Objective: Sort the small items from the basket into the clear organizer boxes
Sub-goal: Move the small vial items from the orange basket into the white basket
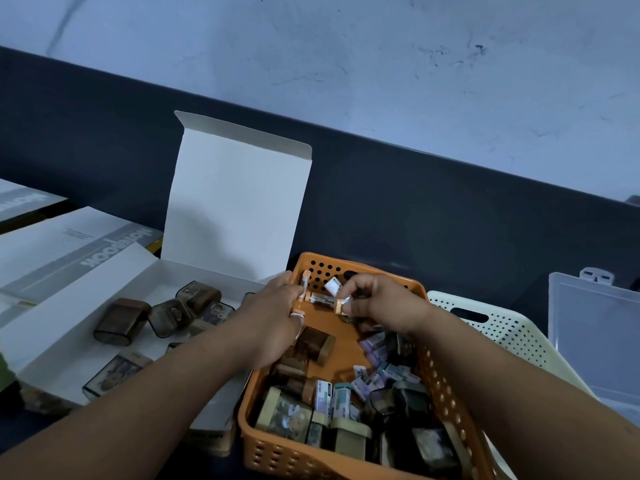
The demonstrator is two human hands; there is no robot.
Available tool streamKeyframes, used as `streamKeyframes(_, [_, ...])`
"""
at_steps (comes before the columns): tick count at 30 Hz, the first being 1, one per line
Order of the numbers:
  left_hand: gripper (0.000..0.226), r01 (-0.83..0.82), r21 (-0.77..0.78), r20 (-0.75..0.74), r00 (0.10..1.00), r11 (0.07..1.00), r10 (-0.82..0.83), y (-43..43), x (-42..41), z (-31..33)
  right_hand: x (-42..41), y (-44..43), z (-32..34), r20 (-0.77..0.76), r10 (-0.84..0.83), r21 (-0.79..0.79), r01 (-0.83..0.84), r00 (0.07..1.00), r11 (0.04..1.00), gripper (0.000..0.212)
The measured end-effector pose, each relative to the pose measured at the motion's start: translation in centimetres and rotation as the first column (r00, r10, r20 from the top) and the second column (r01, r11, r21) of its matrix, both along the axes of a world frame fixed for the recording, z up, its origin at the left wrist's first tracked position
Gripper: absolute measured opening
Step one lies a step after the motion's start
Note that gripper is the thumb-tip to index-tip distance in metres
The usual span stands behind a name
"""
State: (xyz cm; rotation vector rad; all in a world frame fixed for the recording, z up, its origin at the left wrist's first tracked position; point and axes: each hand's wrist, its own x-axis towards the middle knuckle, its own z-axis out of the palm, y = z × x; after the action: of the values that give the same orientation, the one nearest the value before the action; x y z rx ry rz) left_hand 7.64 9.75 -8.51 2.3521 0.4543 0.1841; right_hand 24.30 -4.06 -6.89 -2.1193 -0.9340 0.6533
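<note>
Two hands are reaching into the far end of the orange basket point(298, 460). Left hand point(273, 317) is curling round small orange-and-white sticks point(305, 278); its fingers are covering them, so the count cannot be told. Right hand point(379, 303) is pinching another stick point(341, 305) between thumb and fingertips. Labels are showing too blurred to read.

Loose items point(341, 398) are lying heaped in the basket's near half, dim and hard to separate; the basket's near edge is running out of frame. Clear box point(595, 341) is sitting far right, well apart from the hands, cut by the frame edge. Cream basket point(509, 327) is showing between the two, partly hidden behind the right forearm.

Left of the basket, a white carton point(235, 202) is standing open with brown cases point(121, 322) lying inside; the left forearm is crossing its corner. Notebook boxes point(72, 251) are lying further left.
</note>
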Motion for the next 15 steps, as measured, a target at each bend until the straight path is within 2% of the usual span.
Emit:
streamKeyframes(3, [0.055,0.007,0.006,0.007,1.0,1.0,-0.007,-0.2,0.0,0.2,0.2,-1.1,0.7,-0.118,-0.027,0.097,0.039,0.993,0.995,0.021])
streamKeyframes(9, [0.051,0.007,0.05,0.017,1.0,0.999,-0.008,-0.9,-0.3,1.2,0.5,-5.5,2.9,-0.138,-0.043,0.214,0.072,0.989,0.974,0.022])
streamKeyframes(15, [0.036,0.043,-0.004,0.032,0.999,0.999,-0.043,-0.8,-0.1,1.2,1.3,-12.2,4.1,-0.169,-0.195,0.207,0.228,0.966,0.951,0.024])
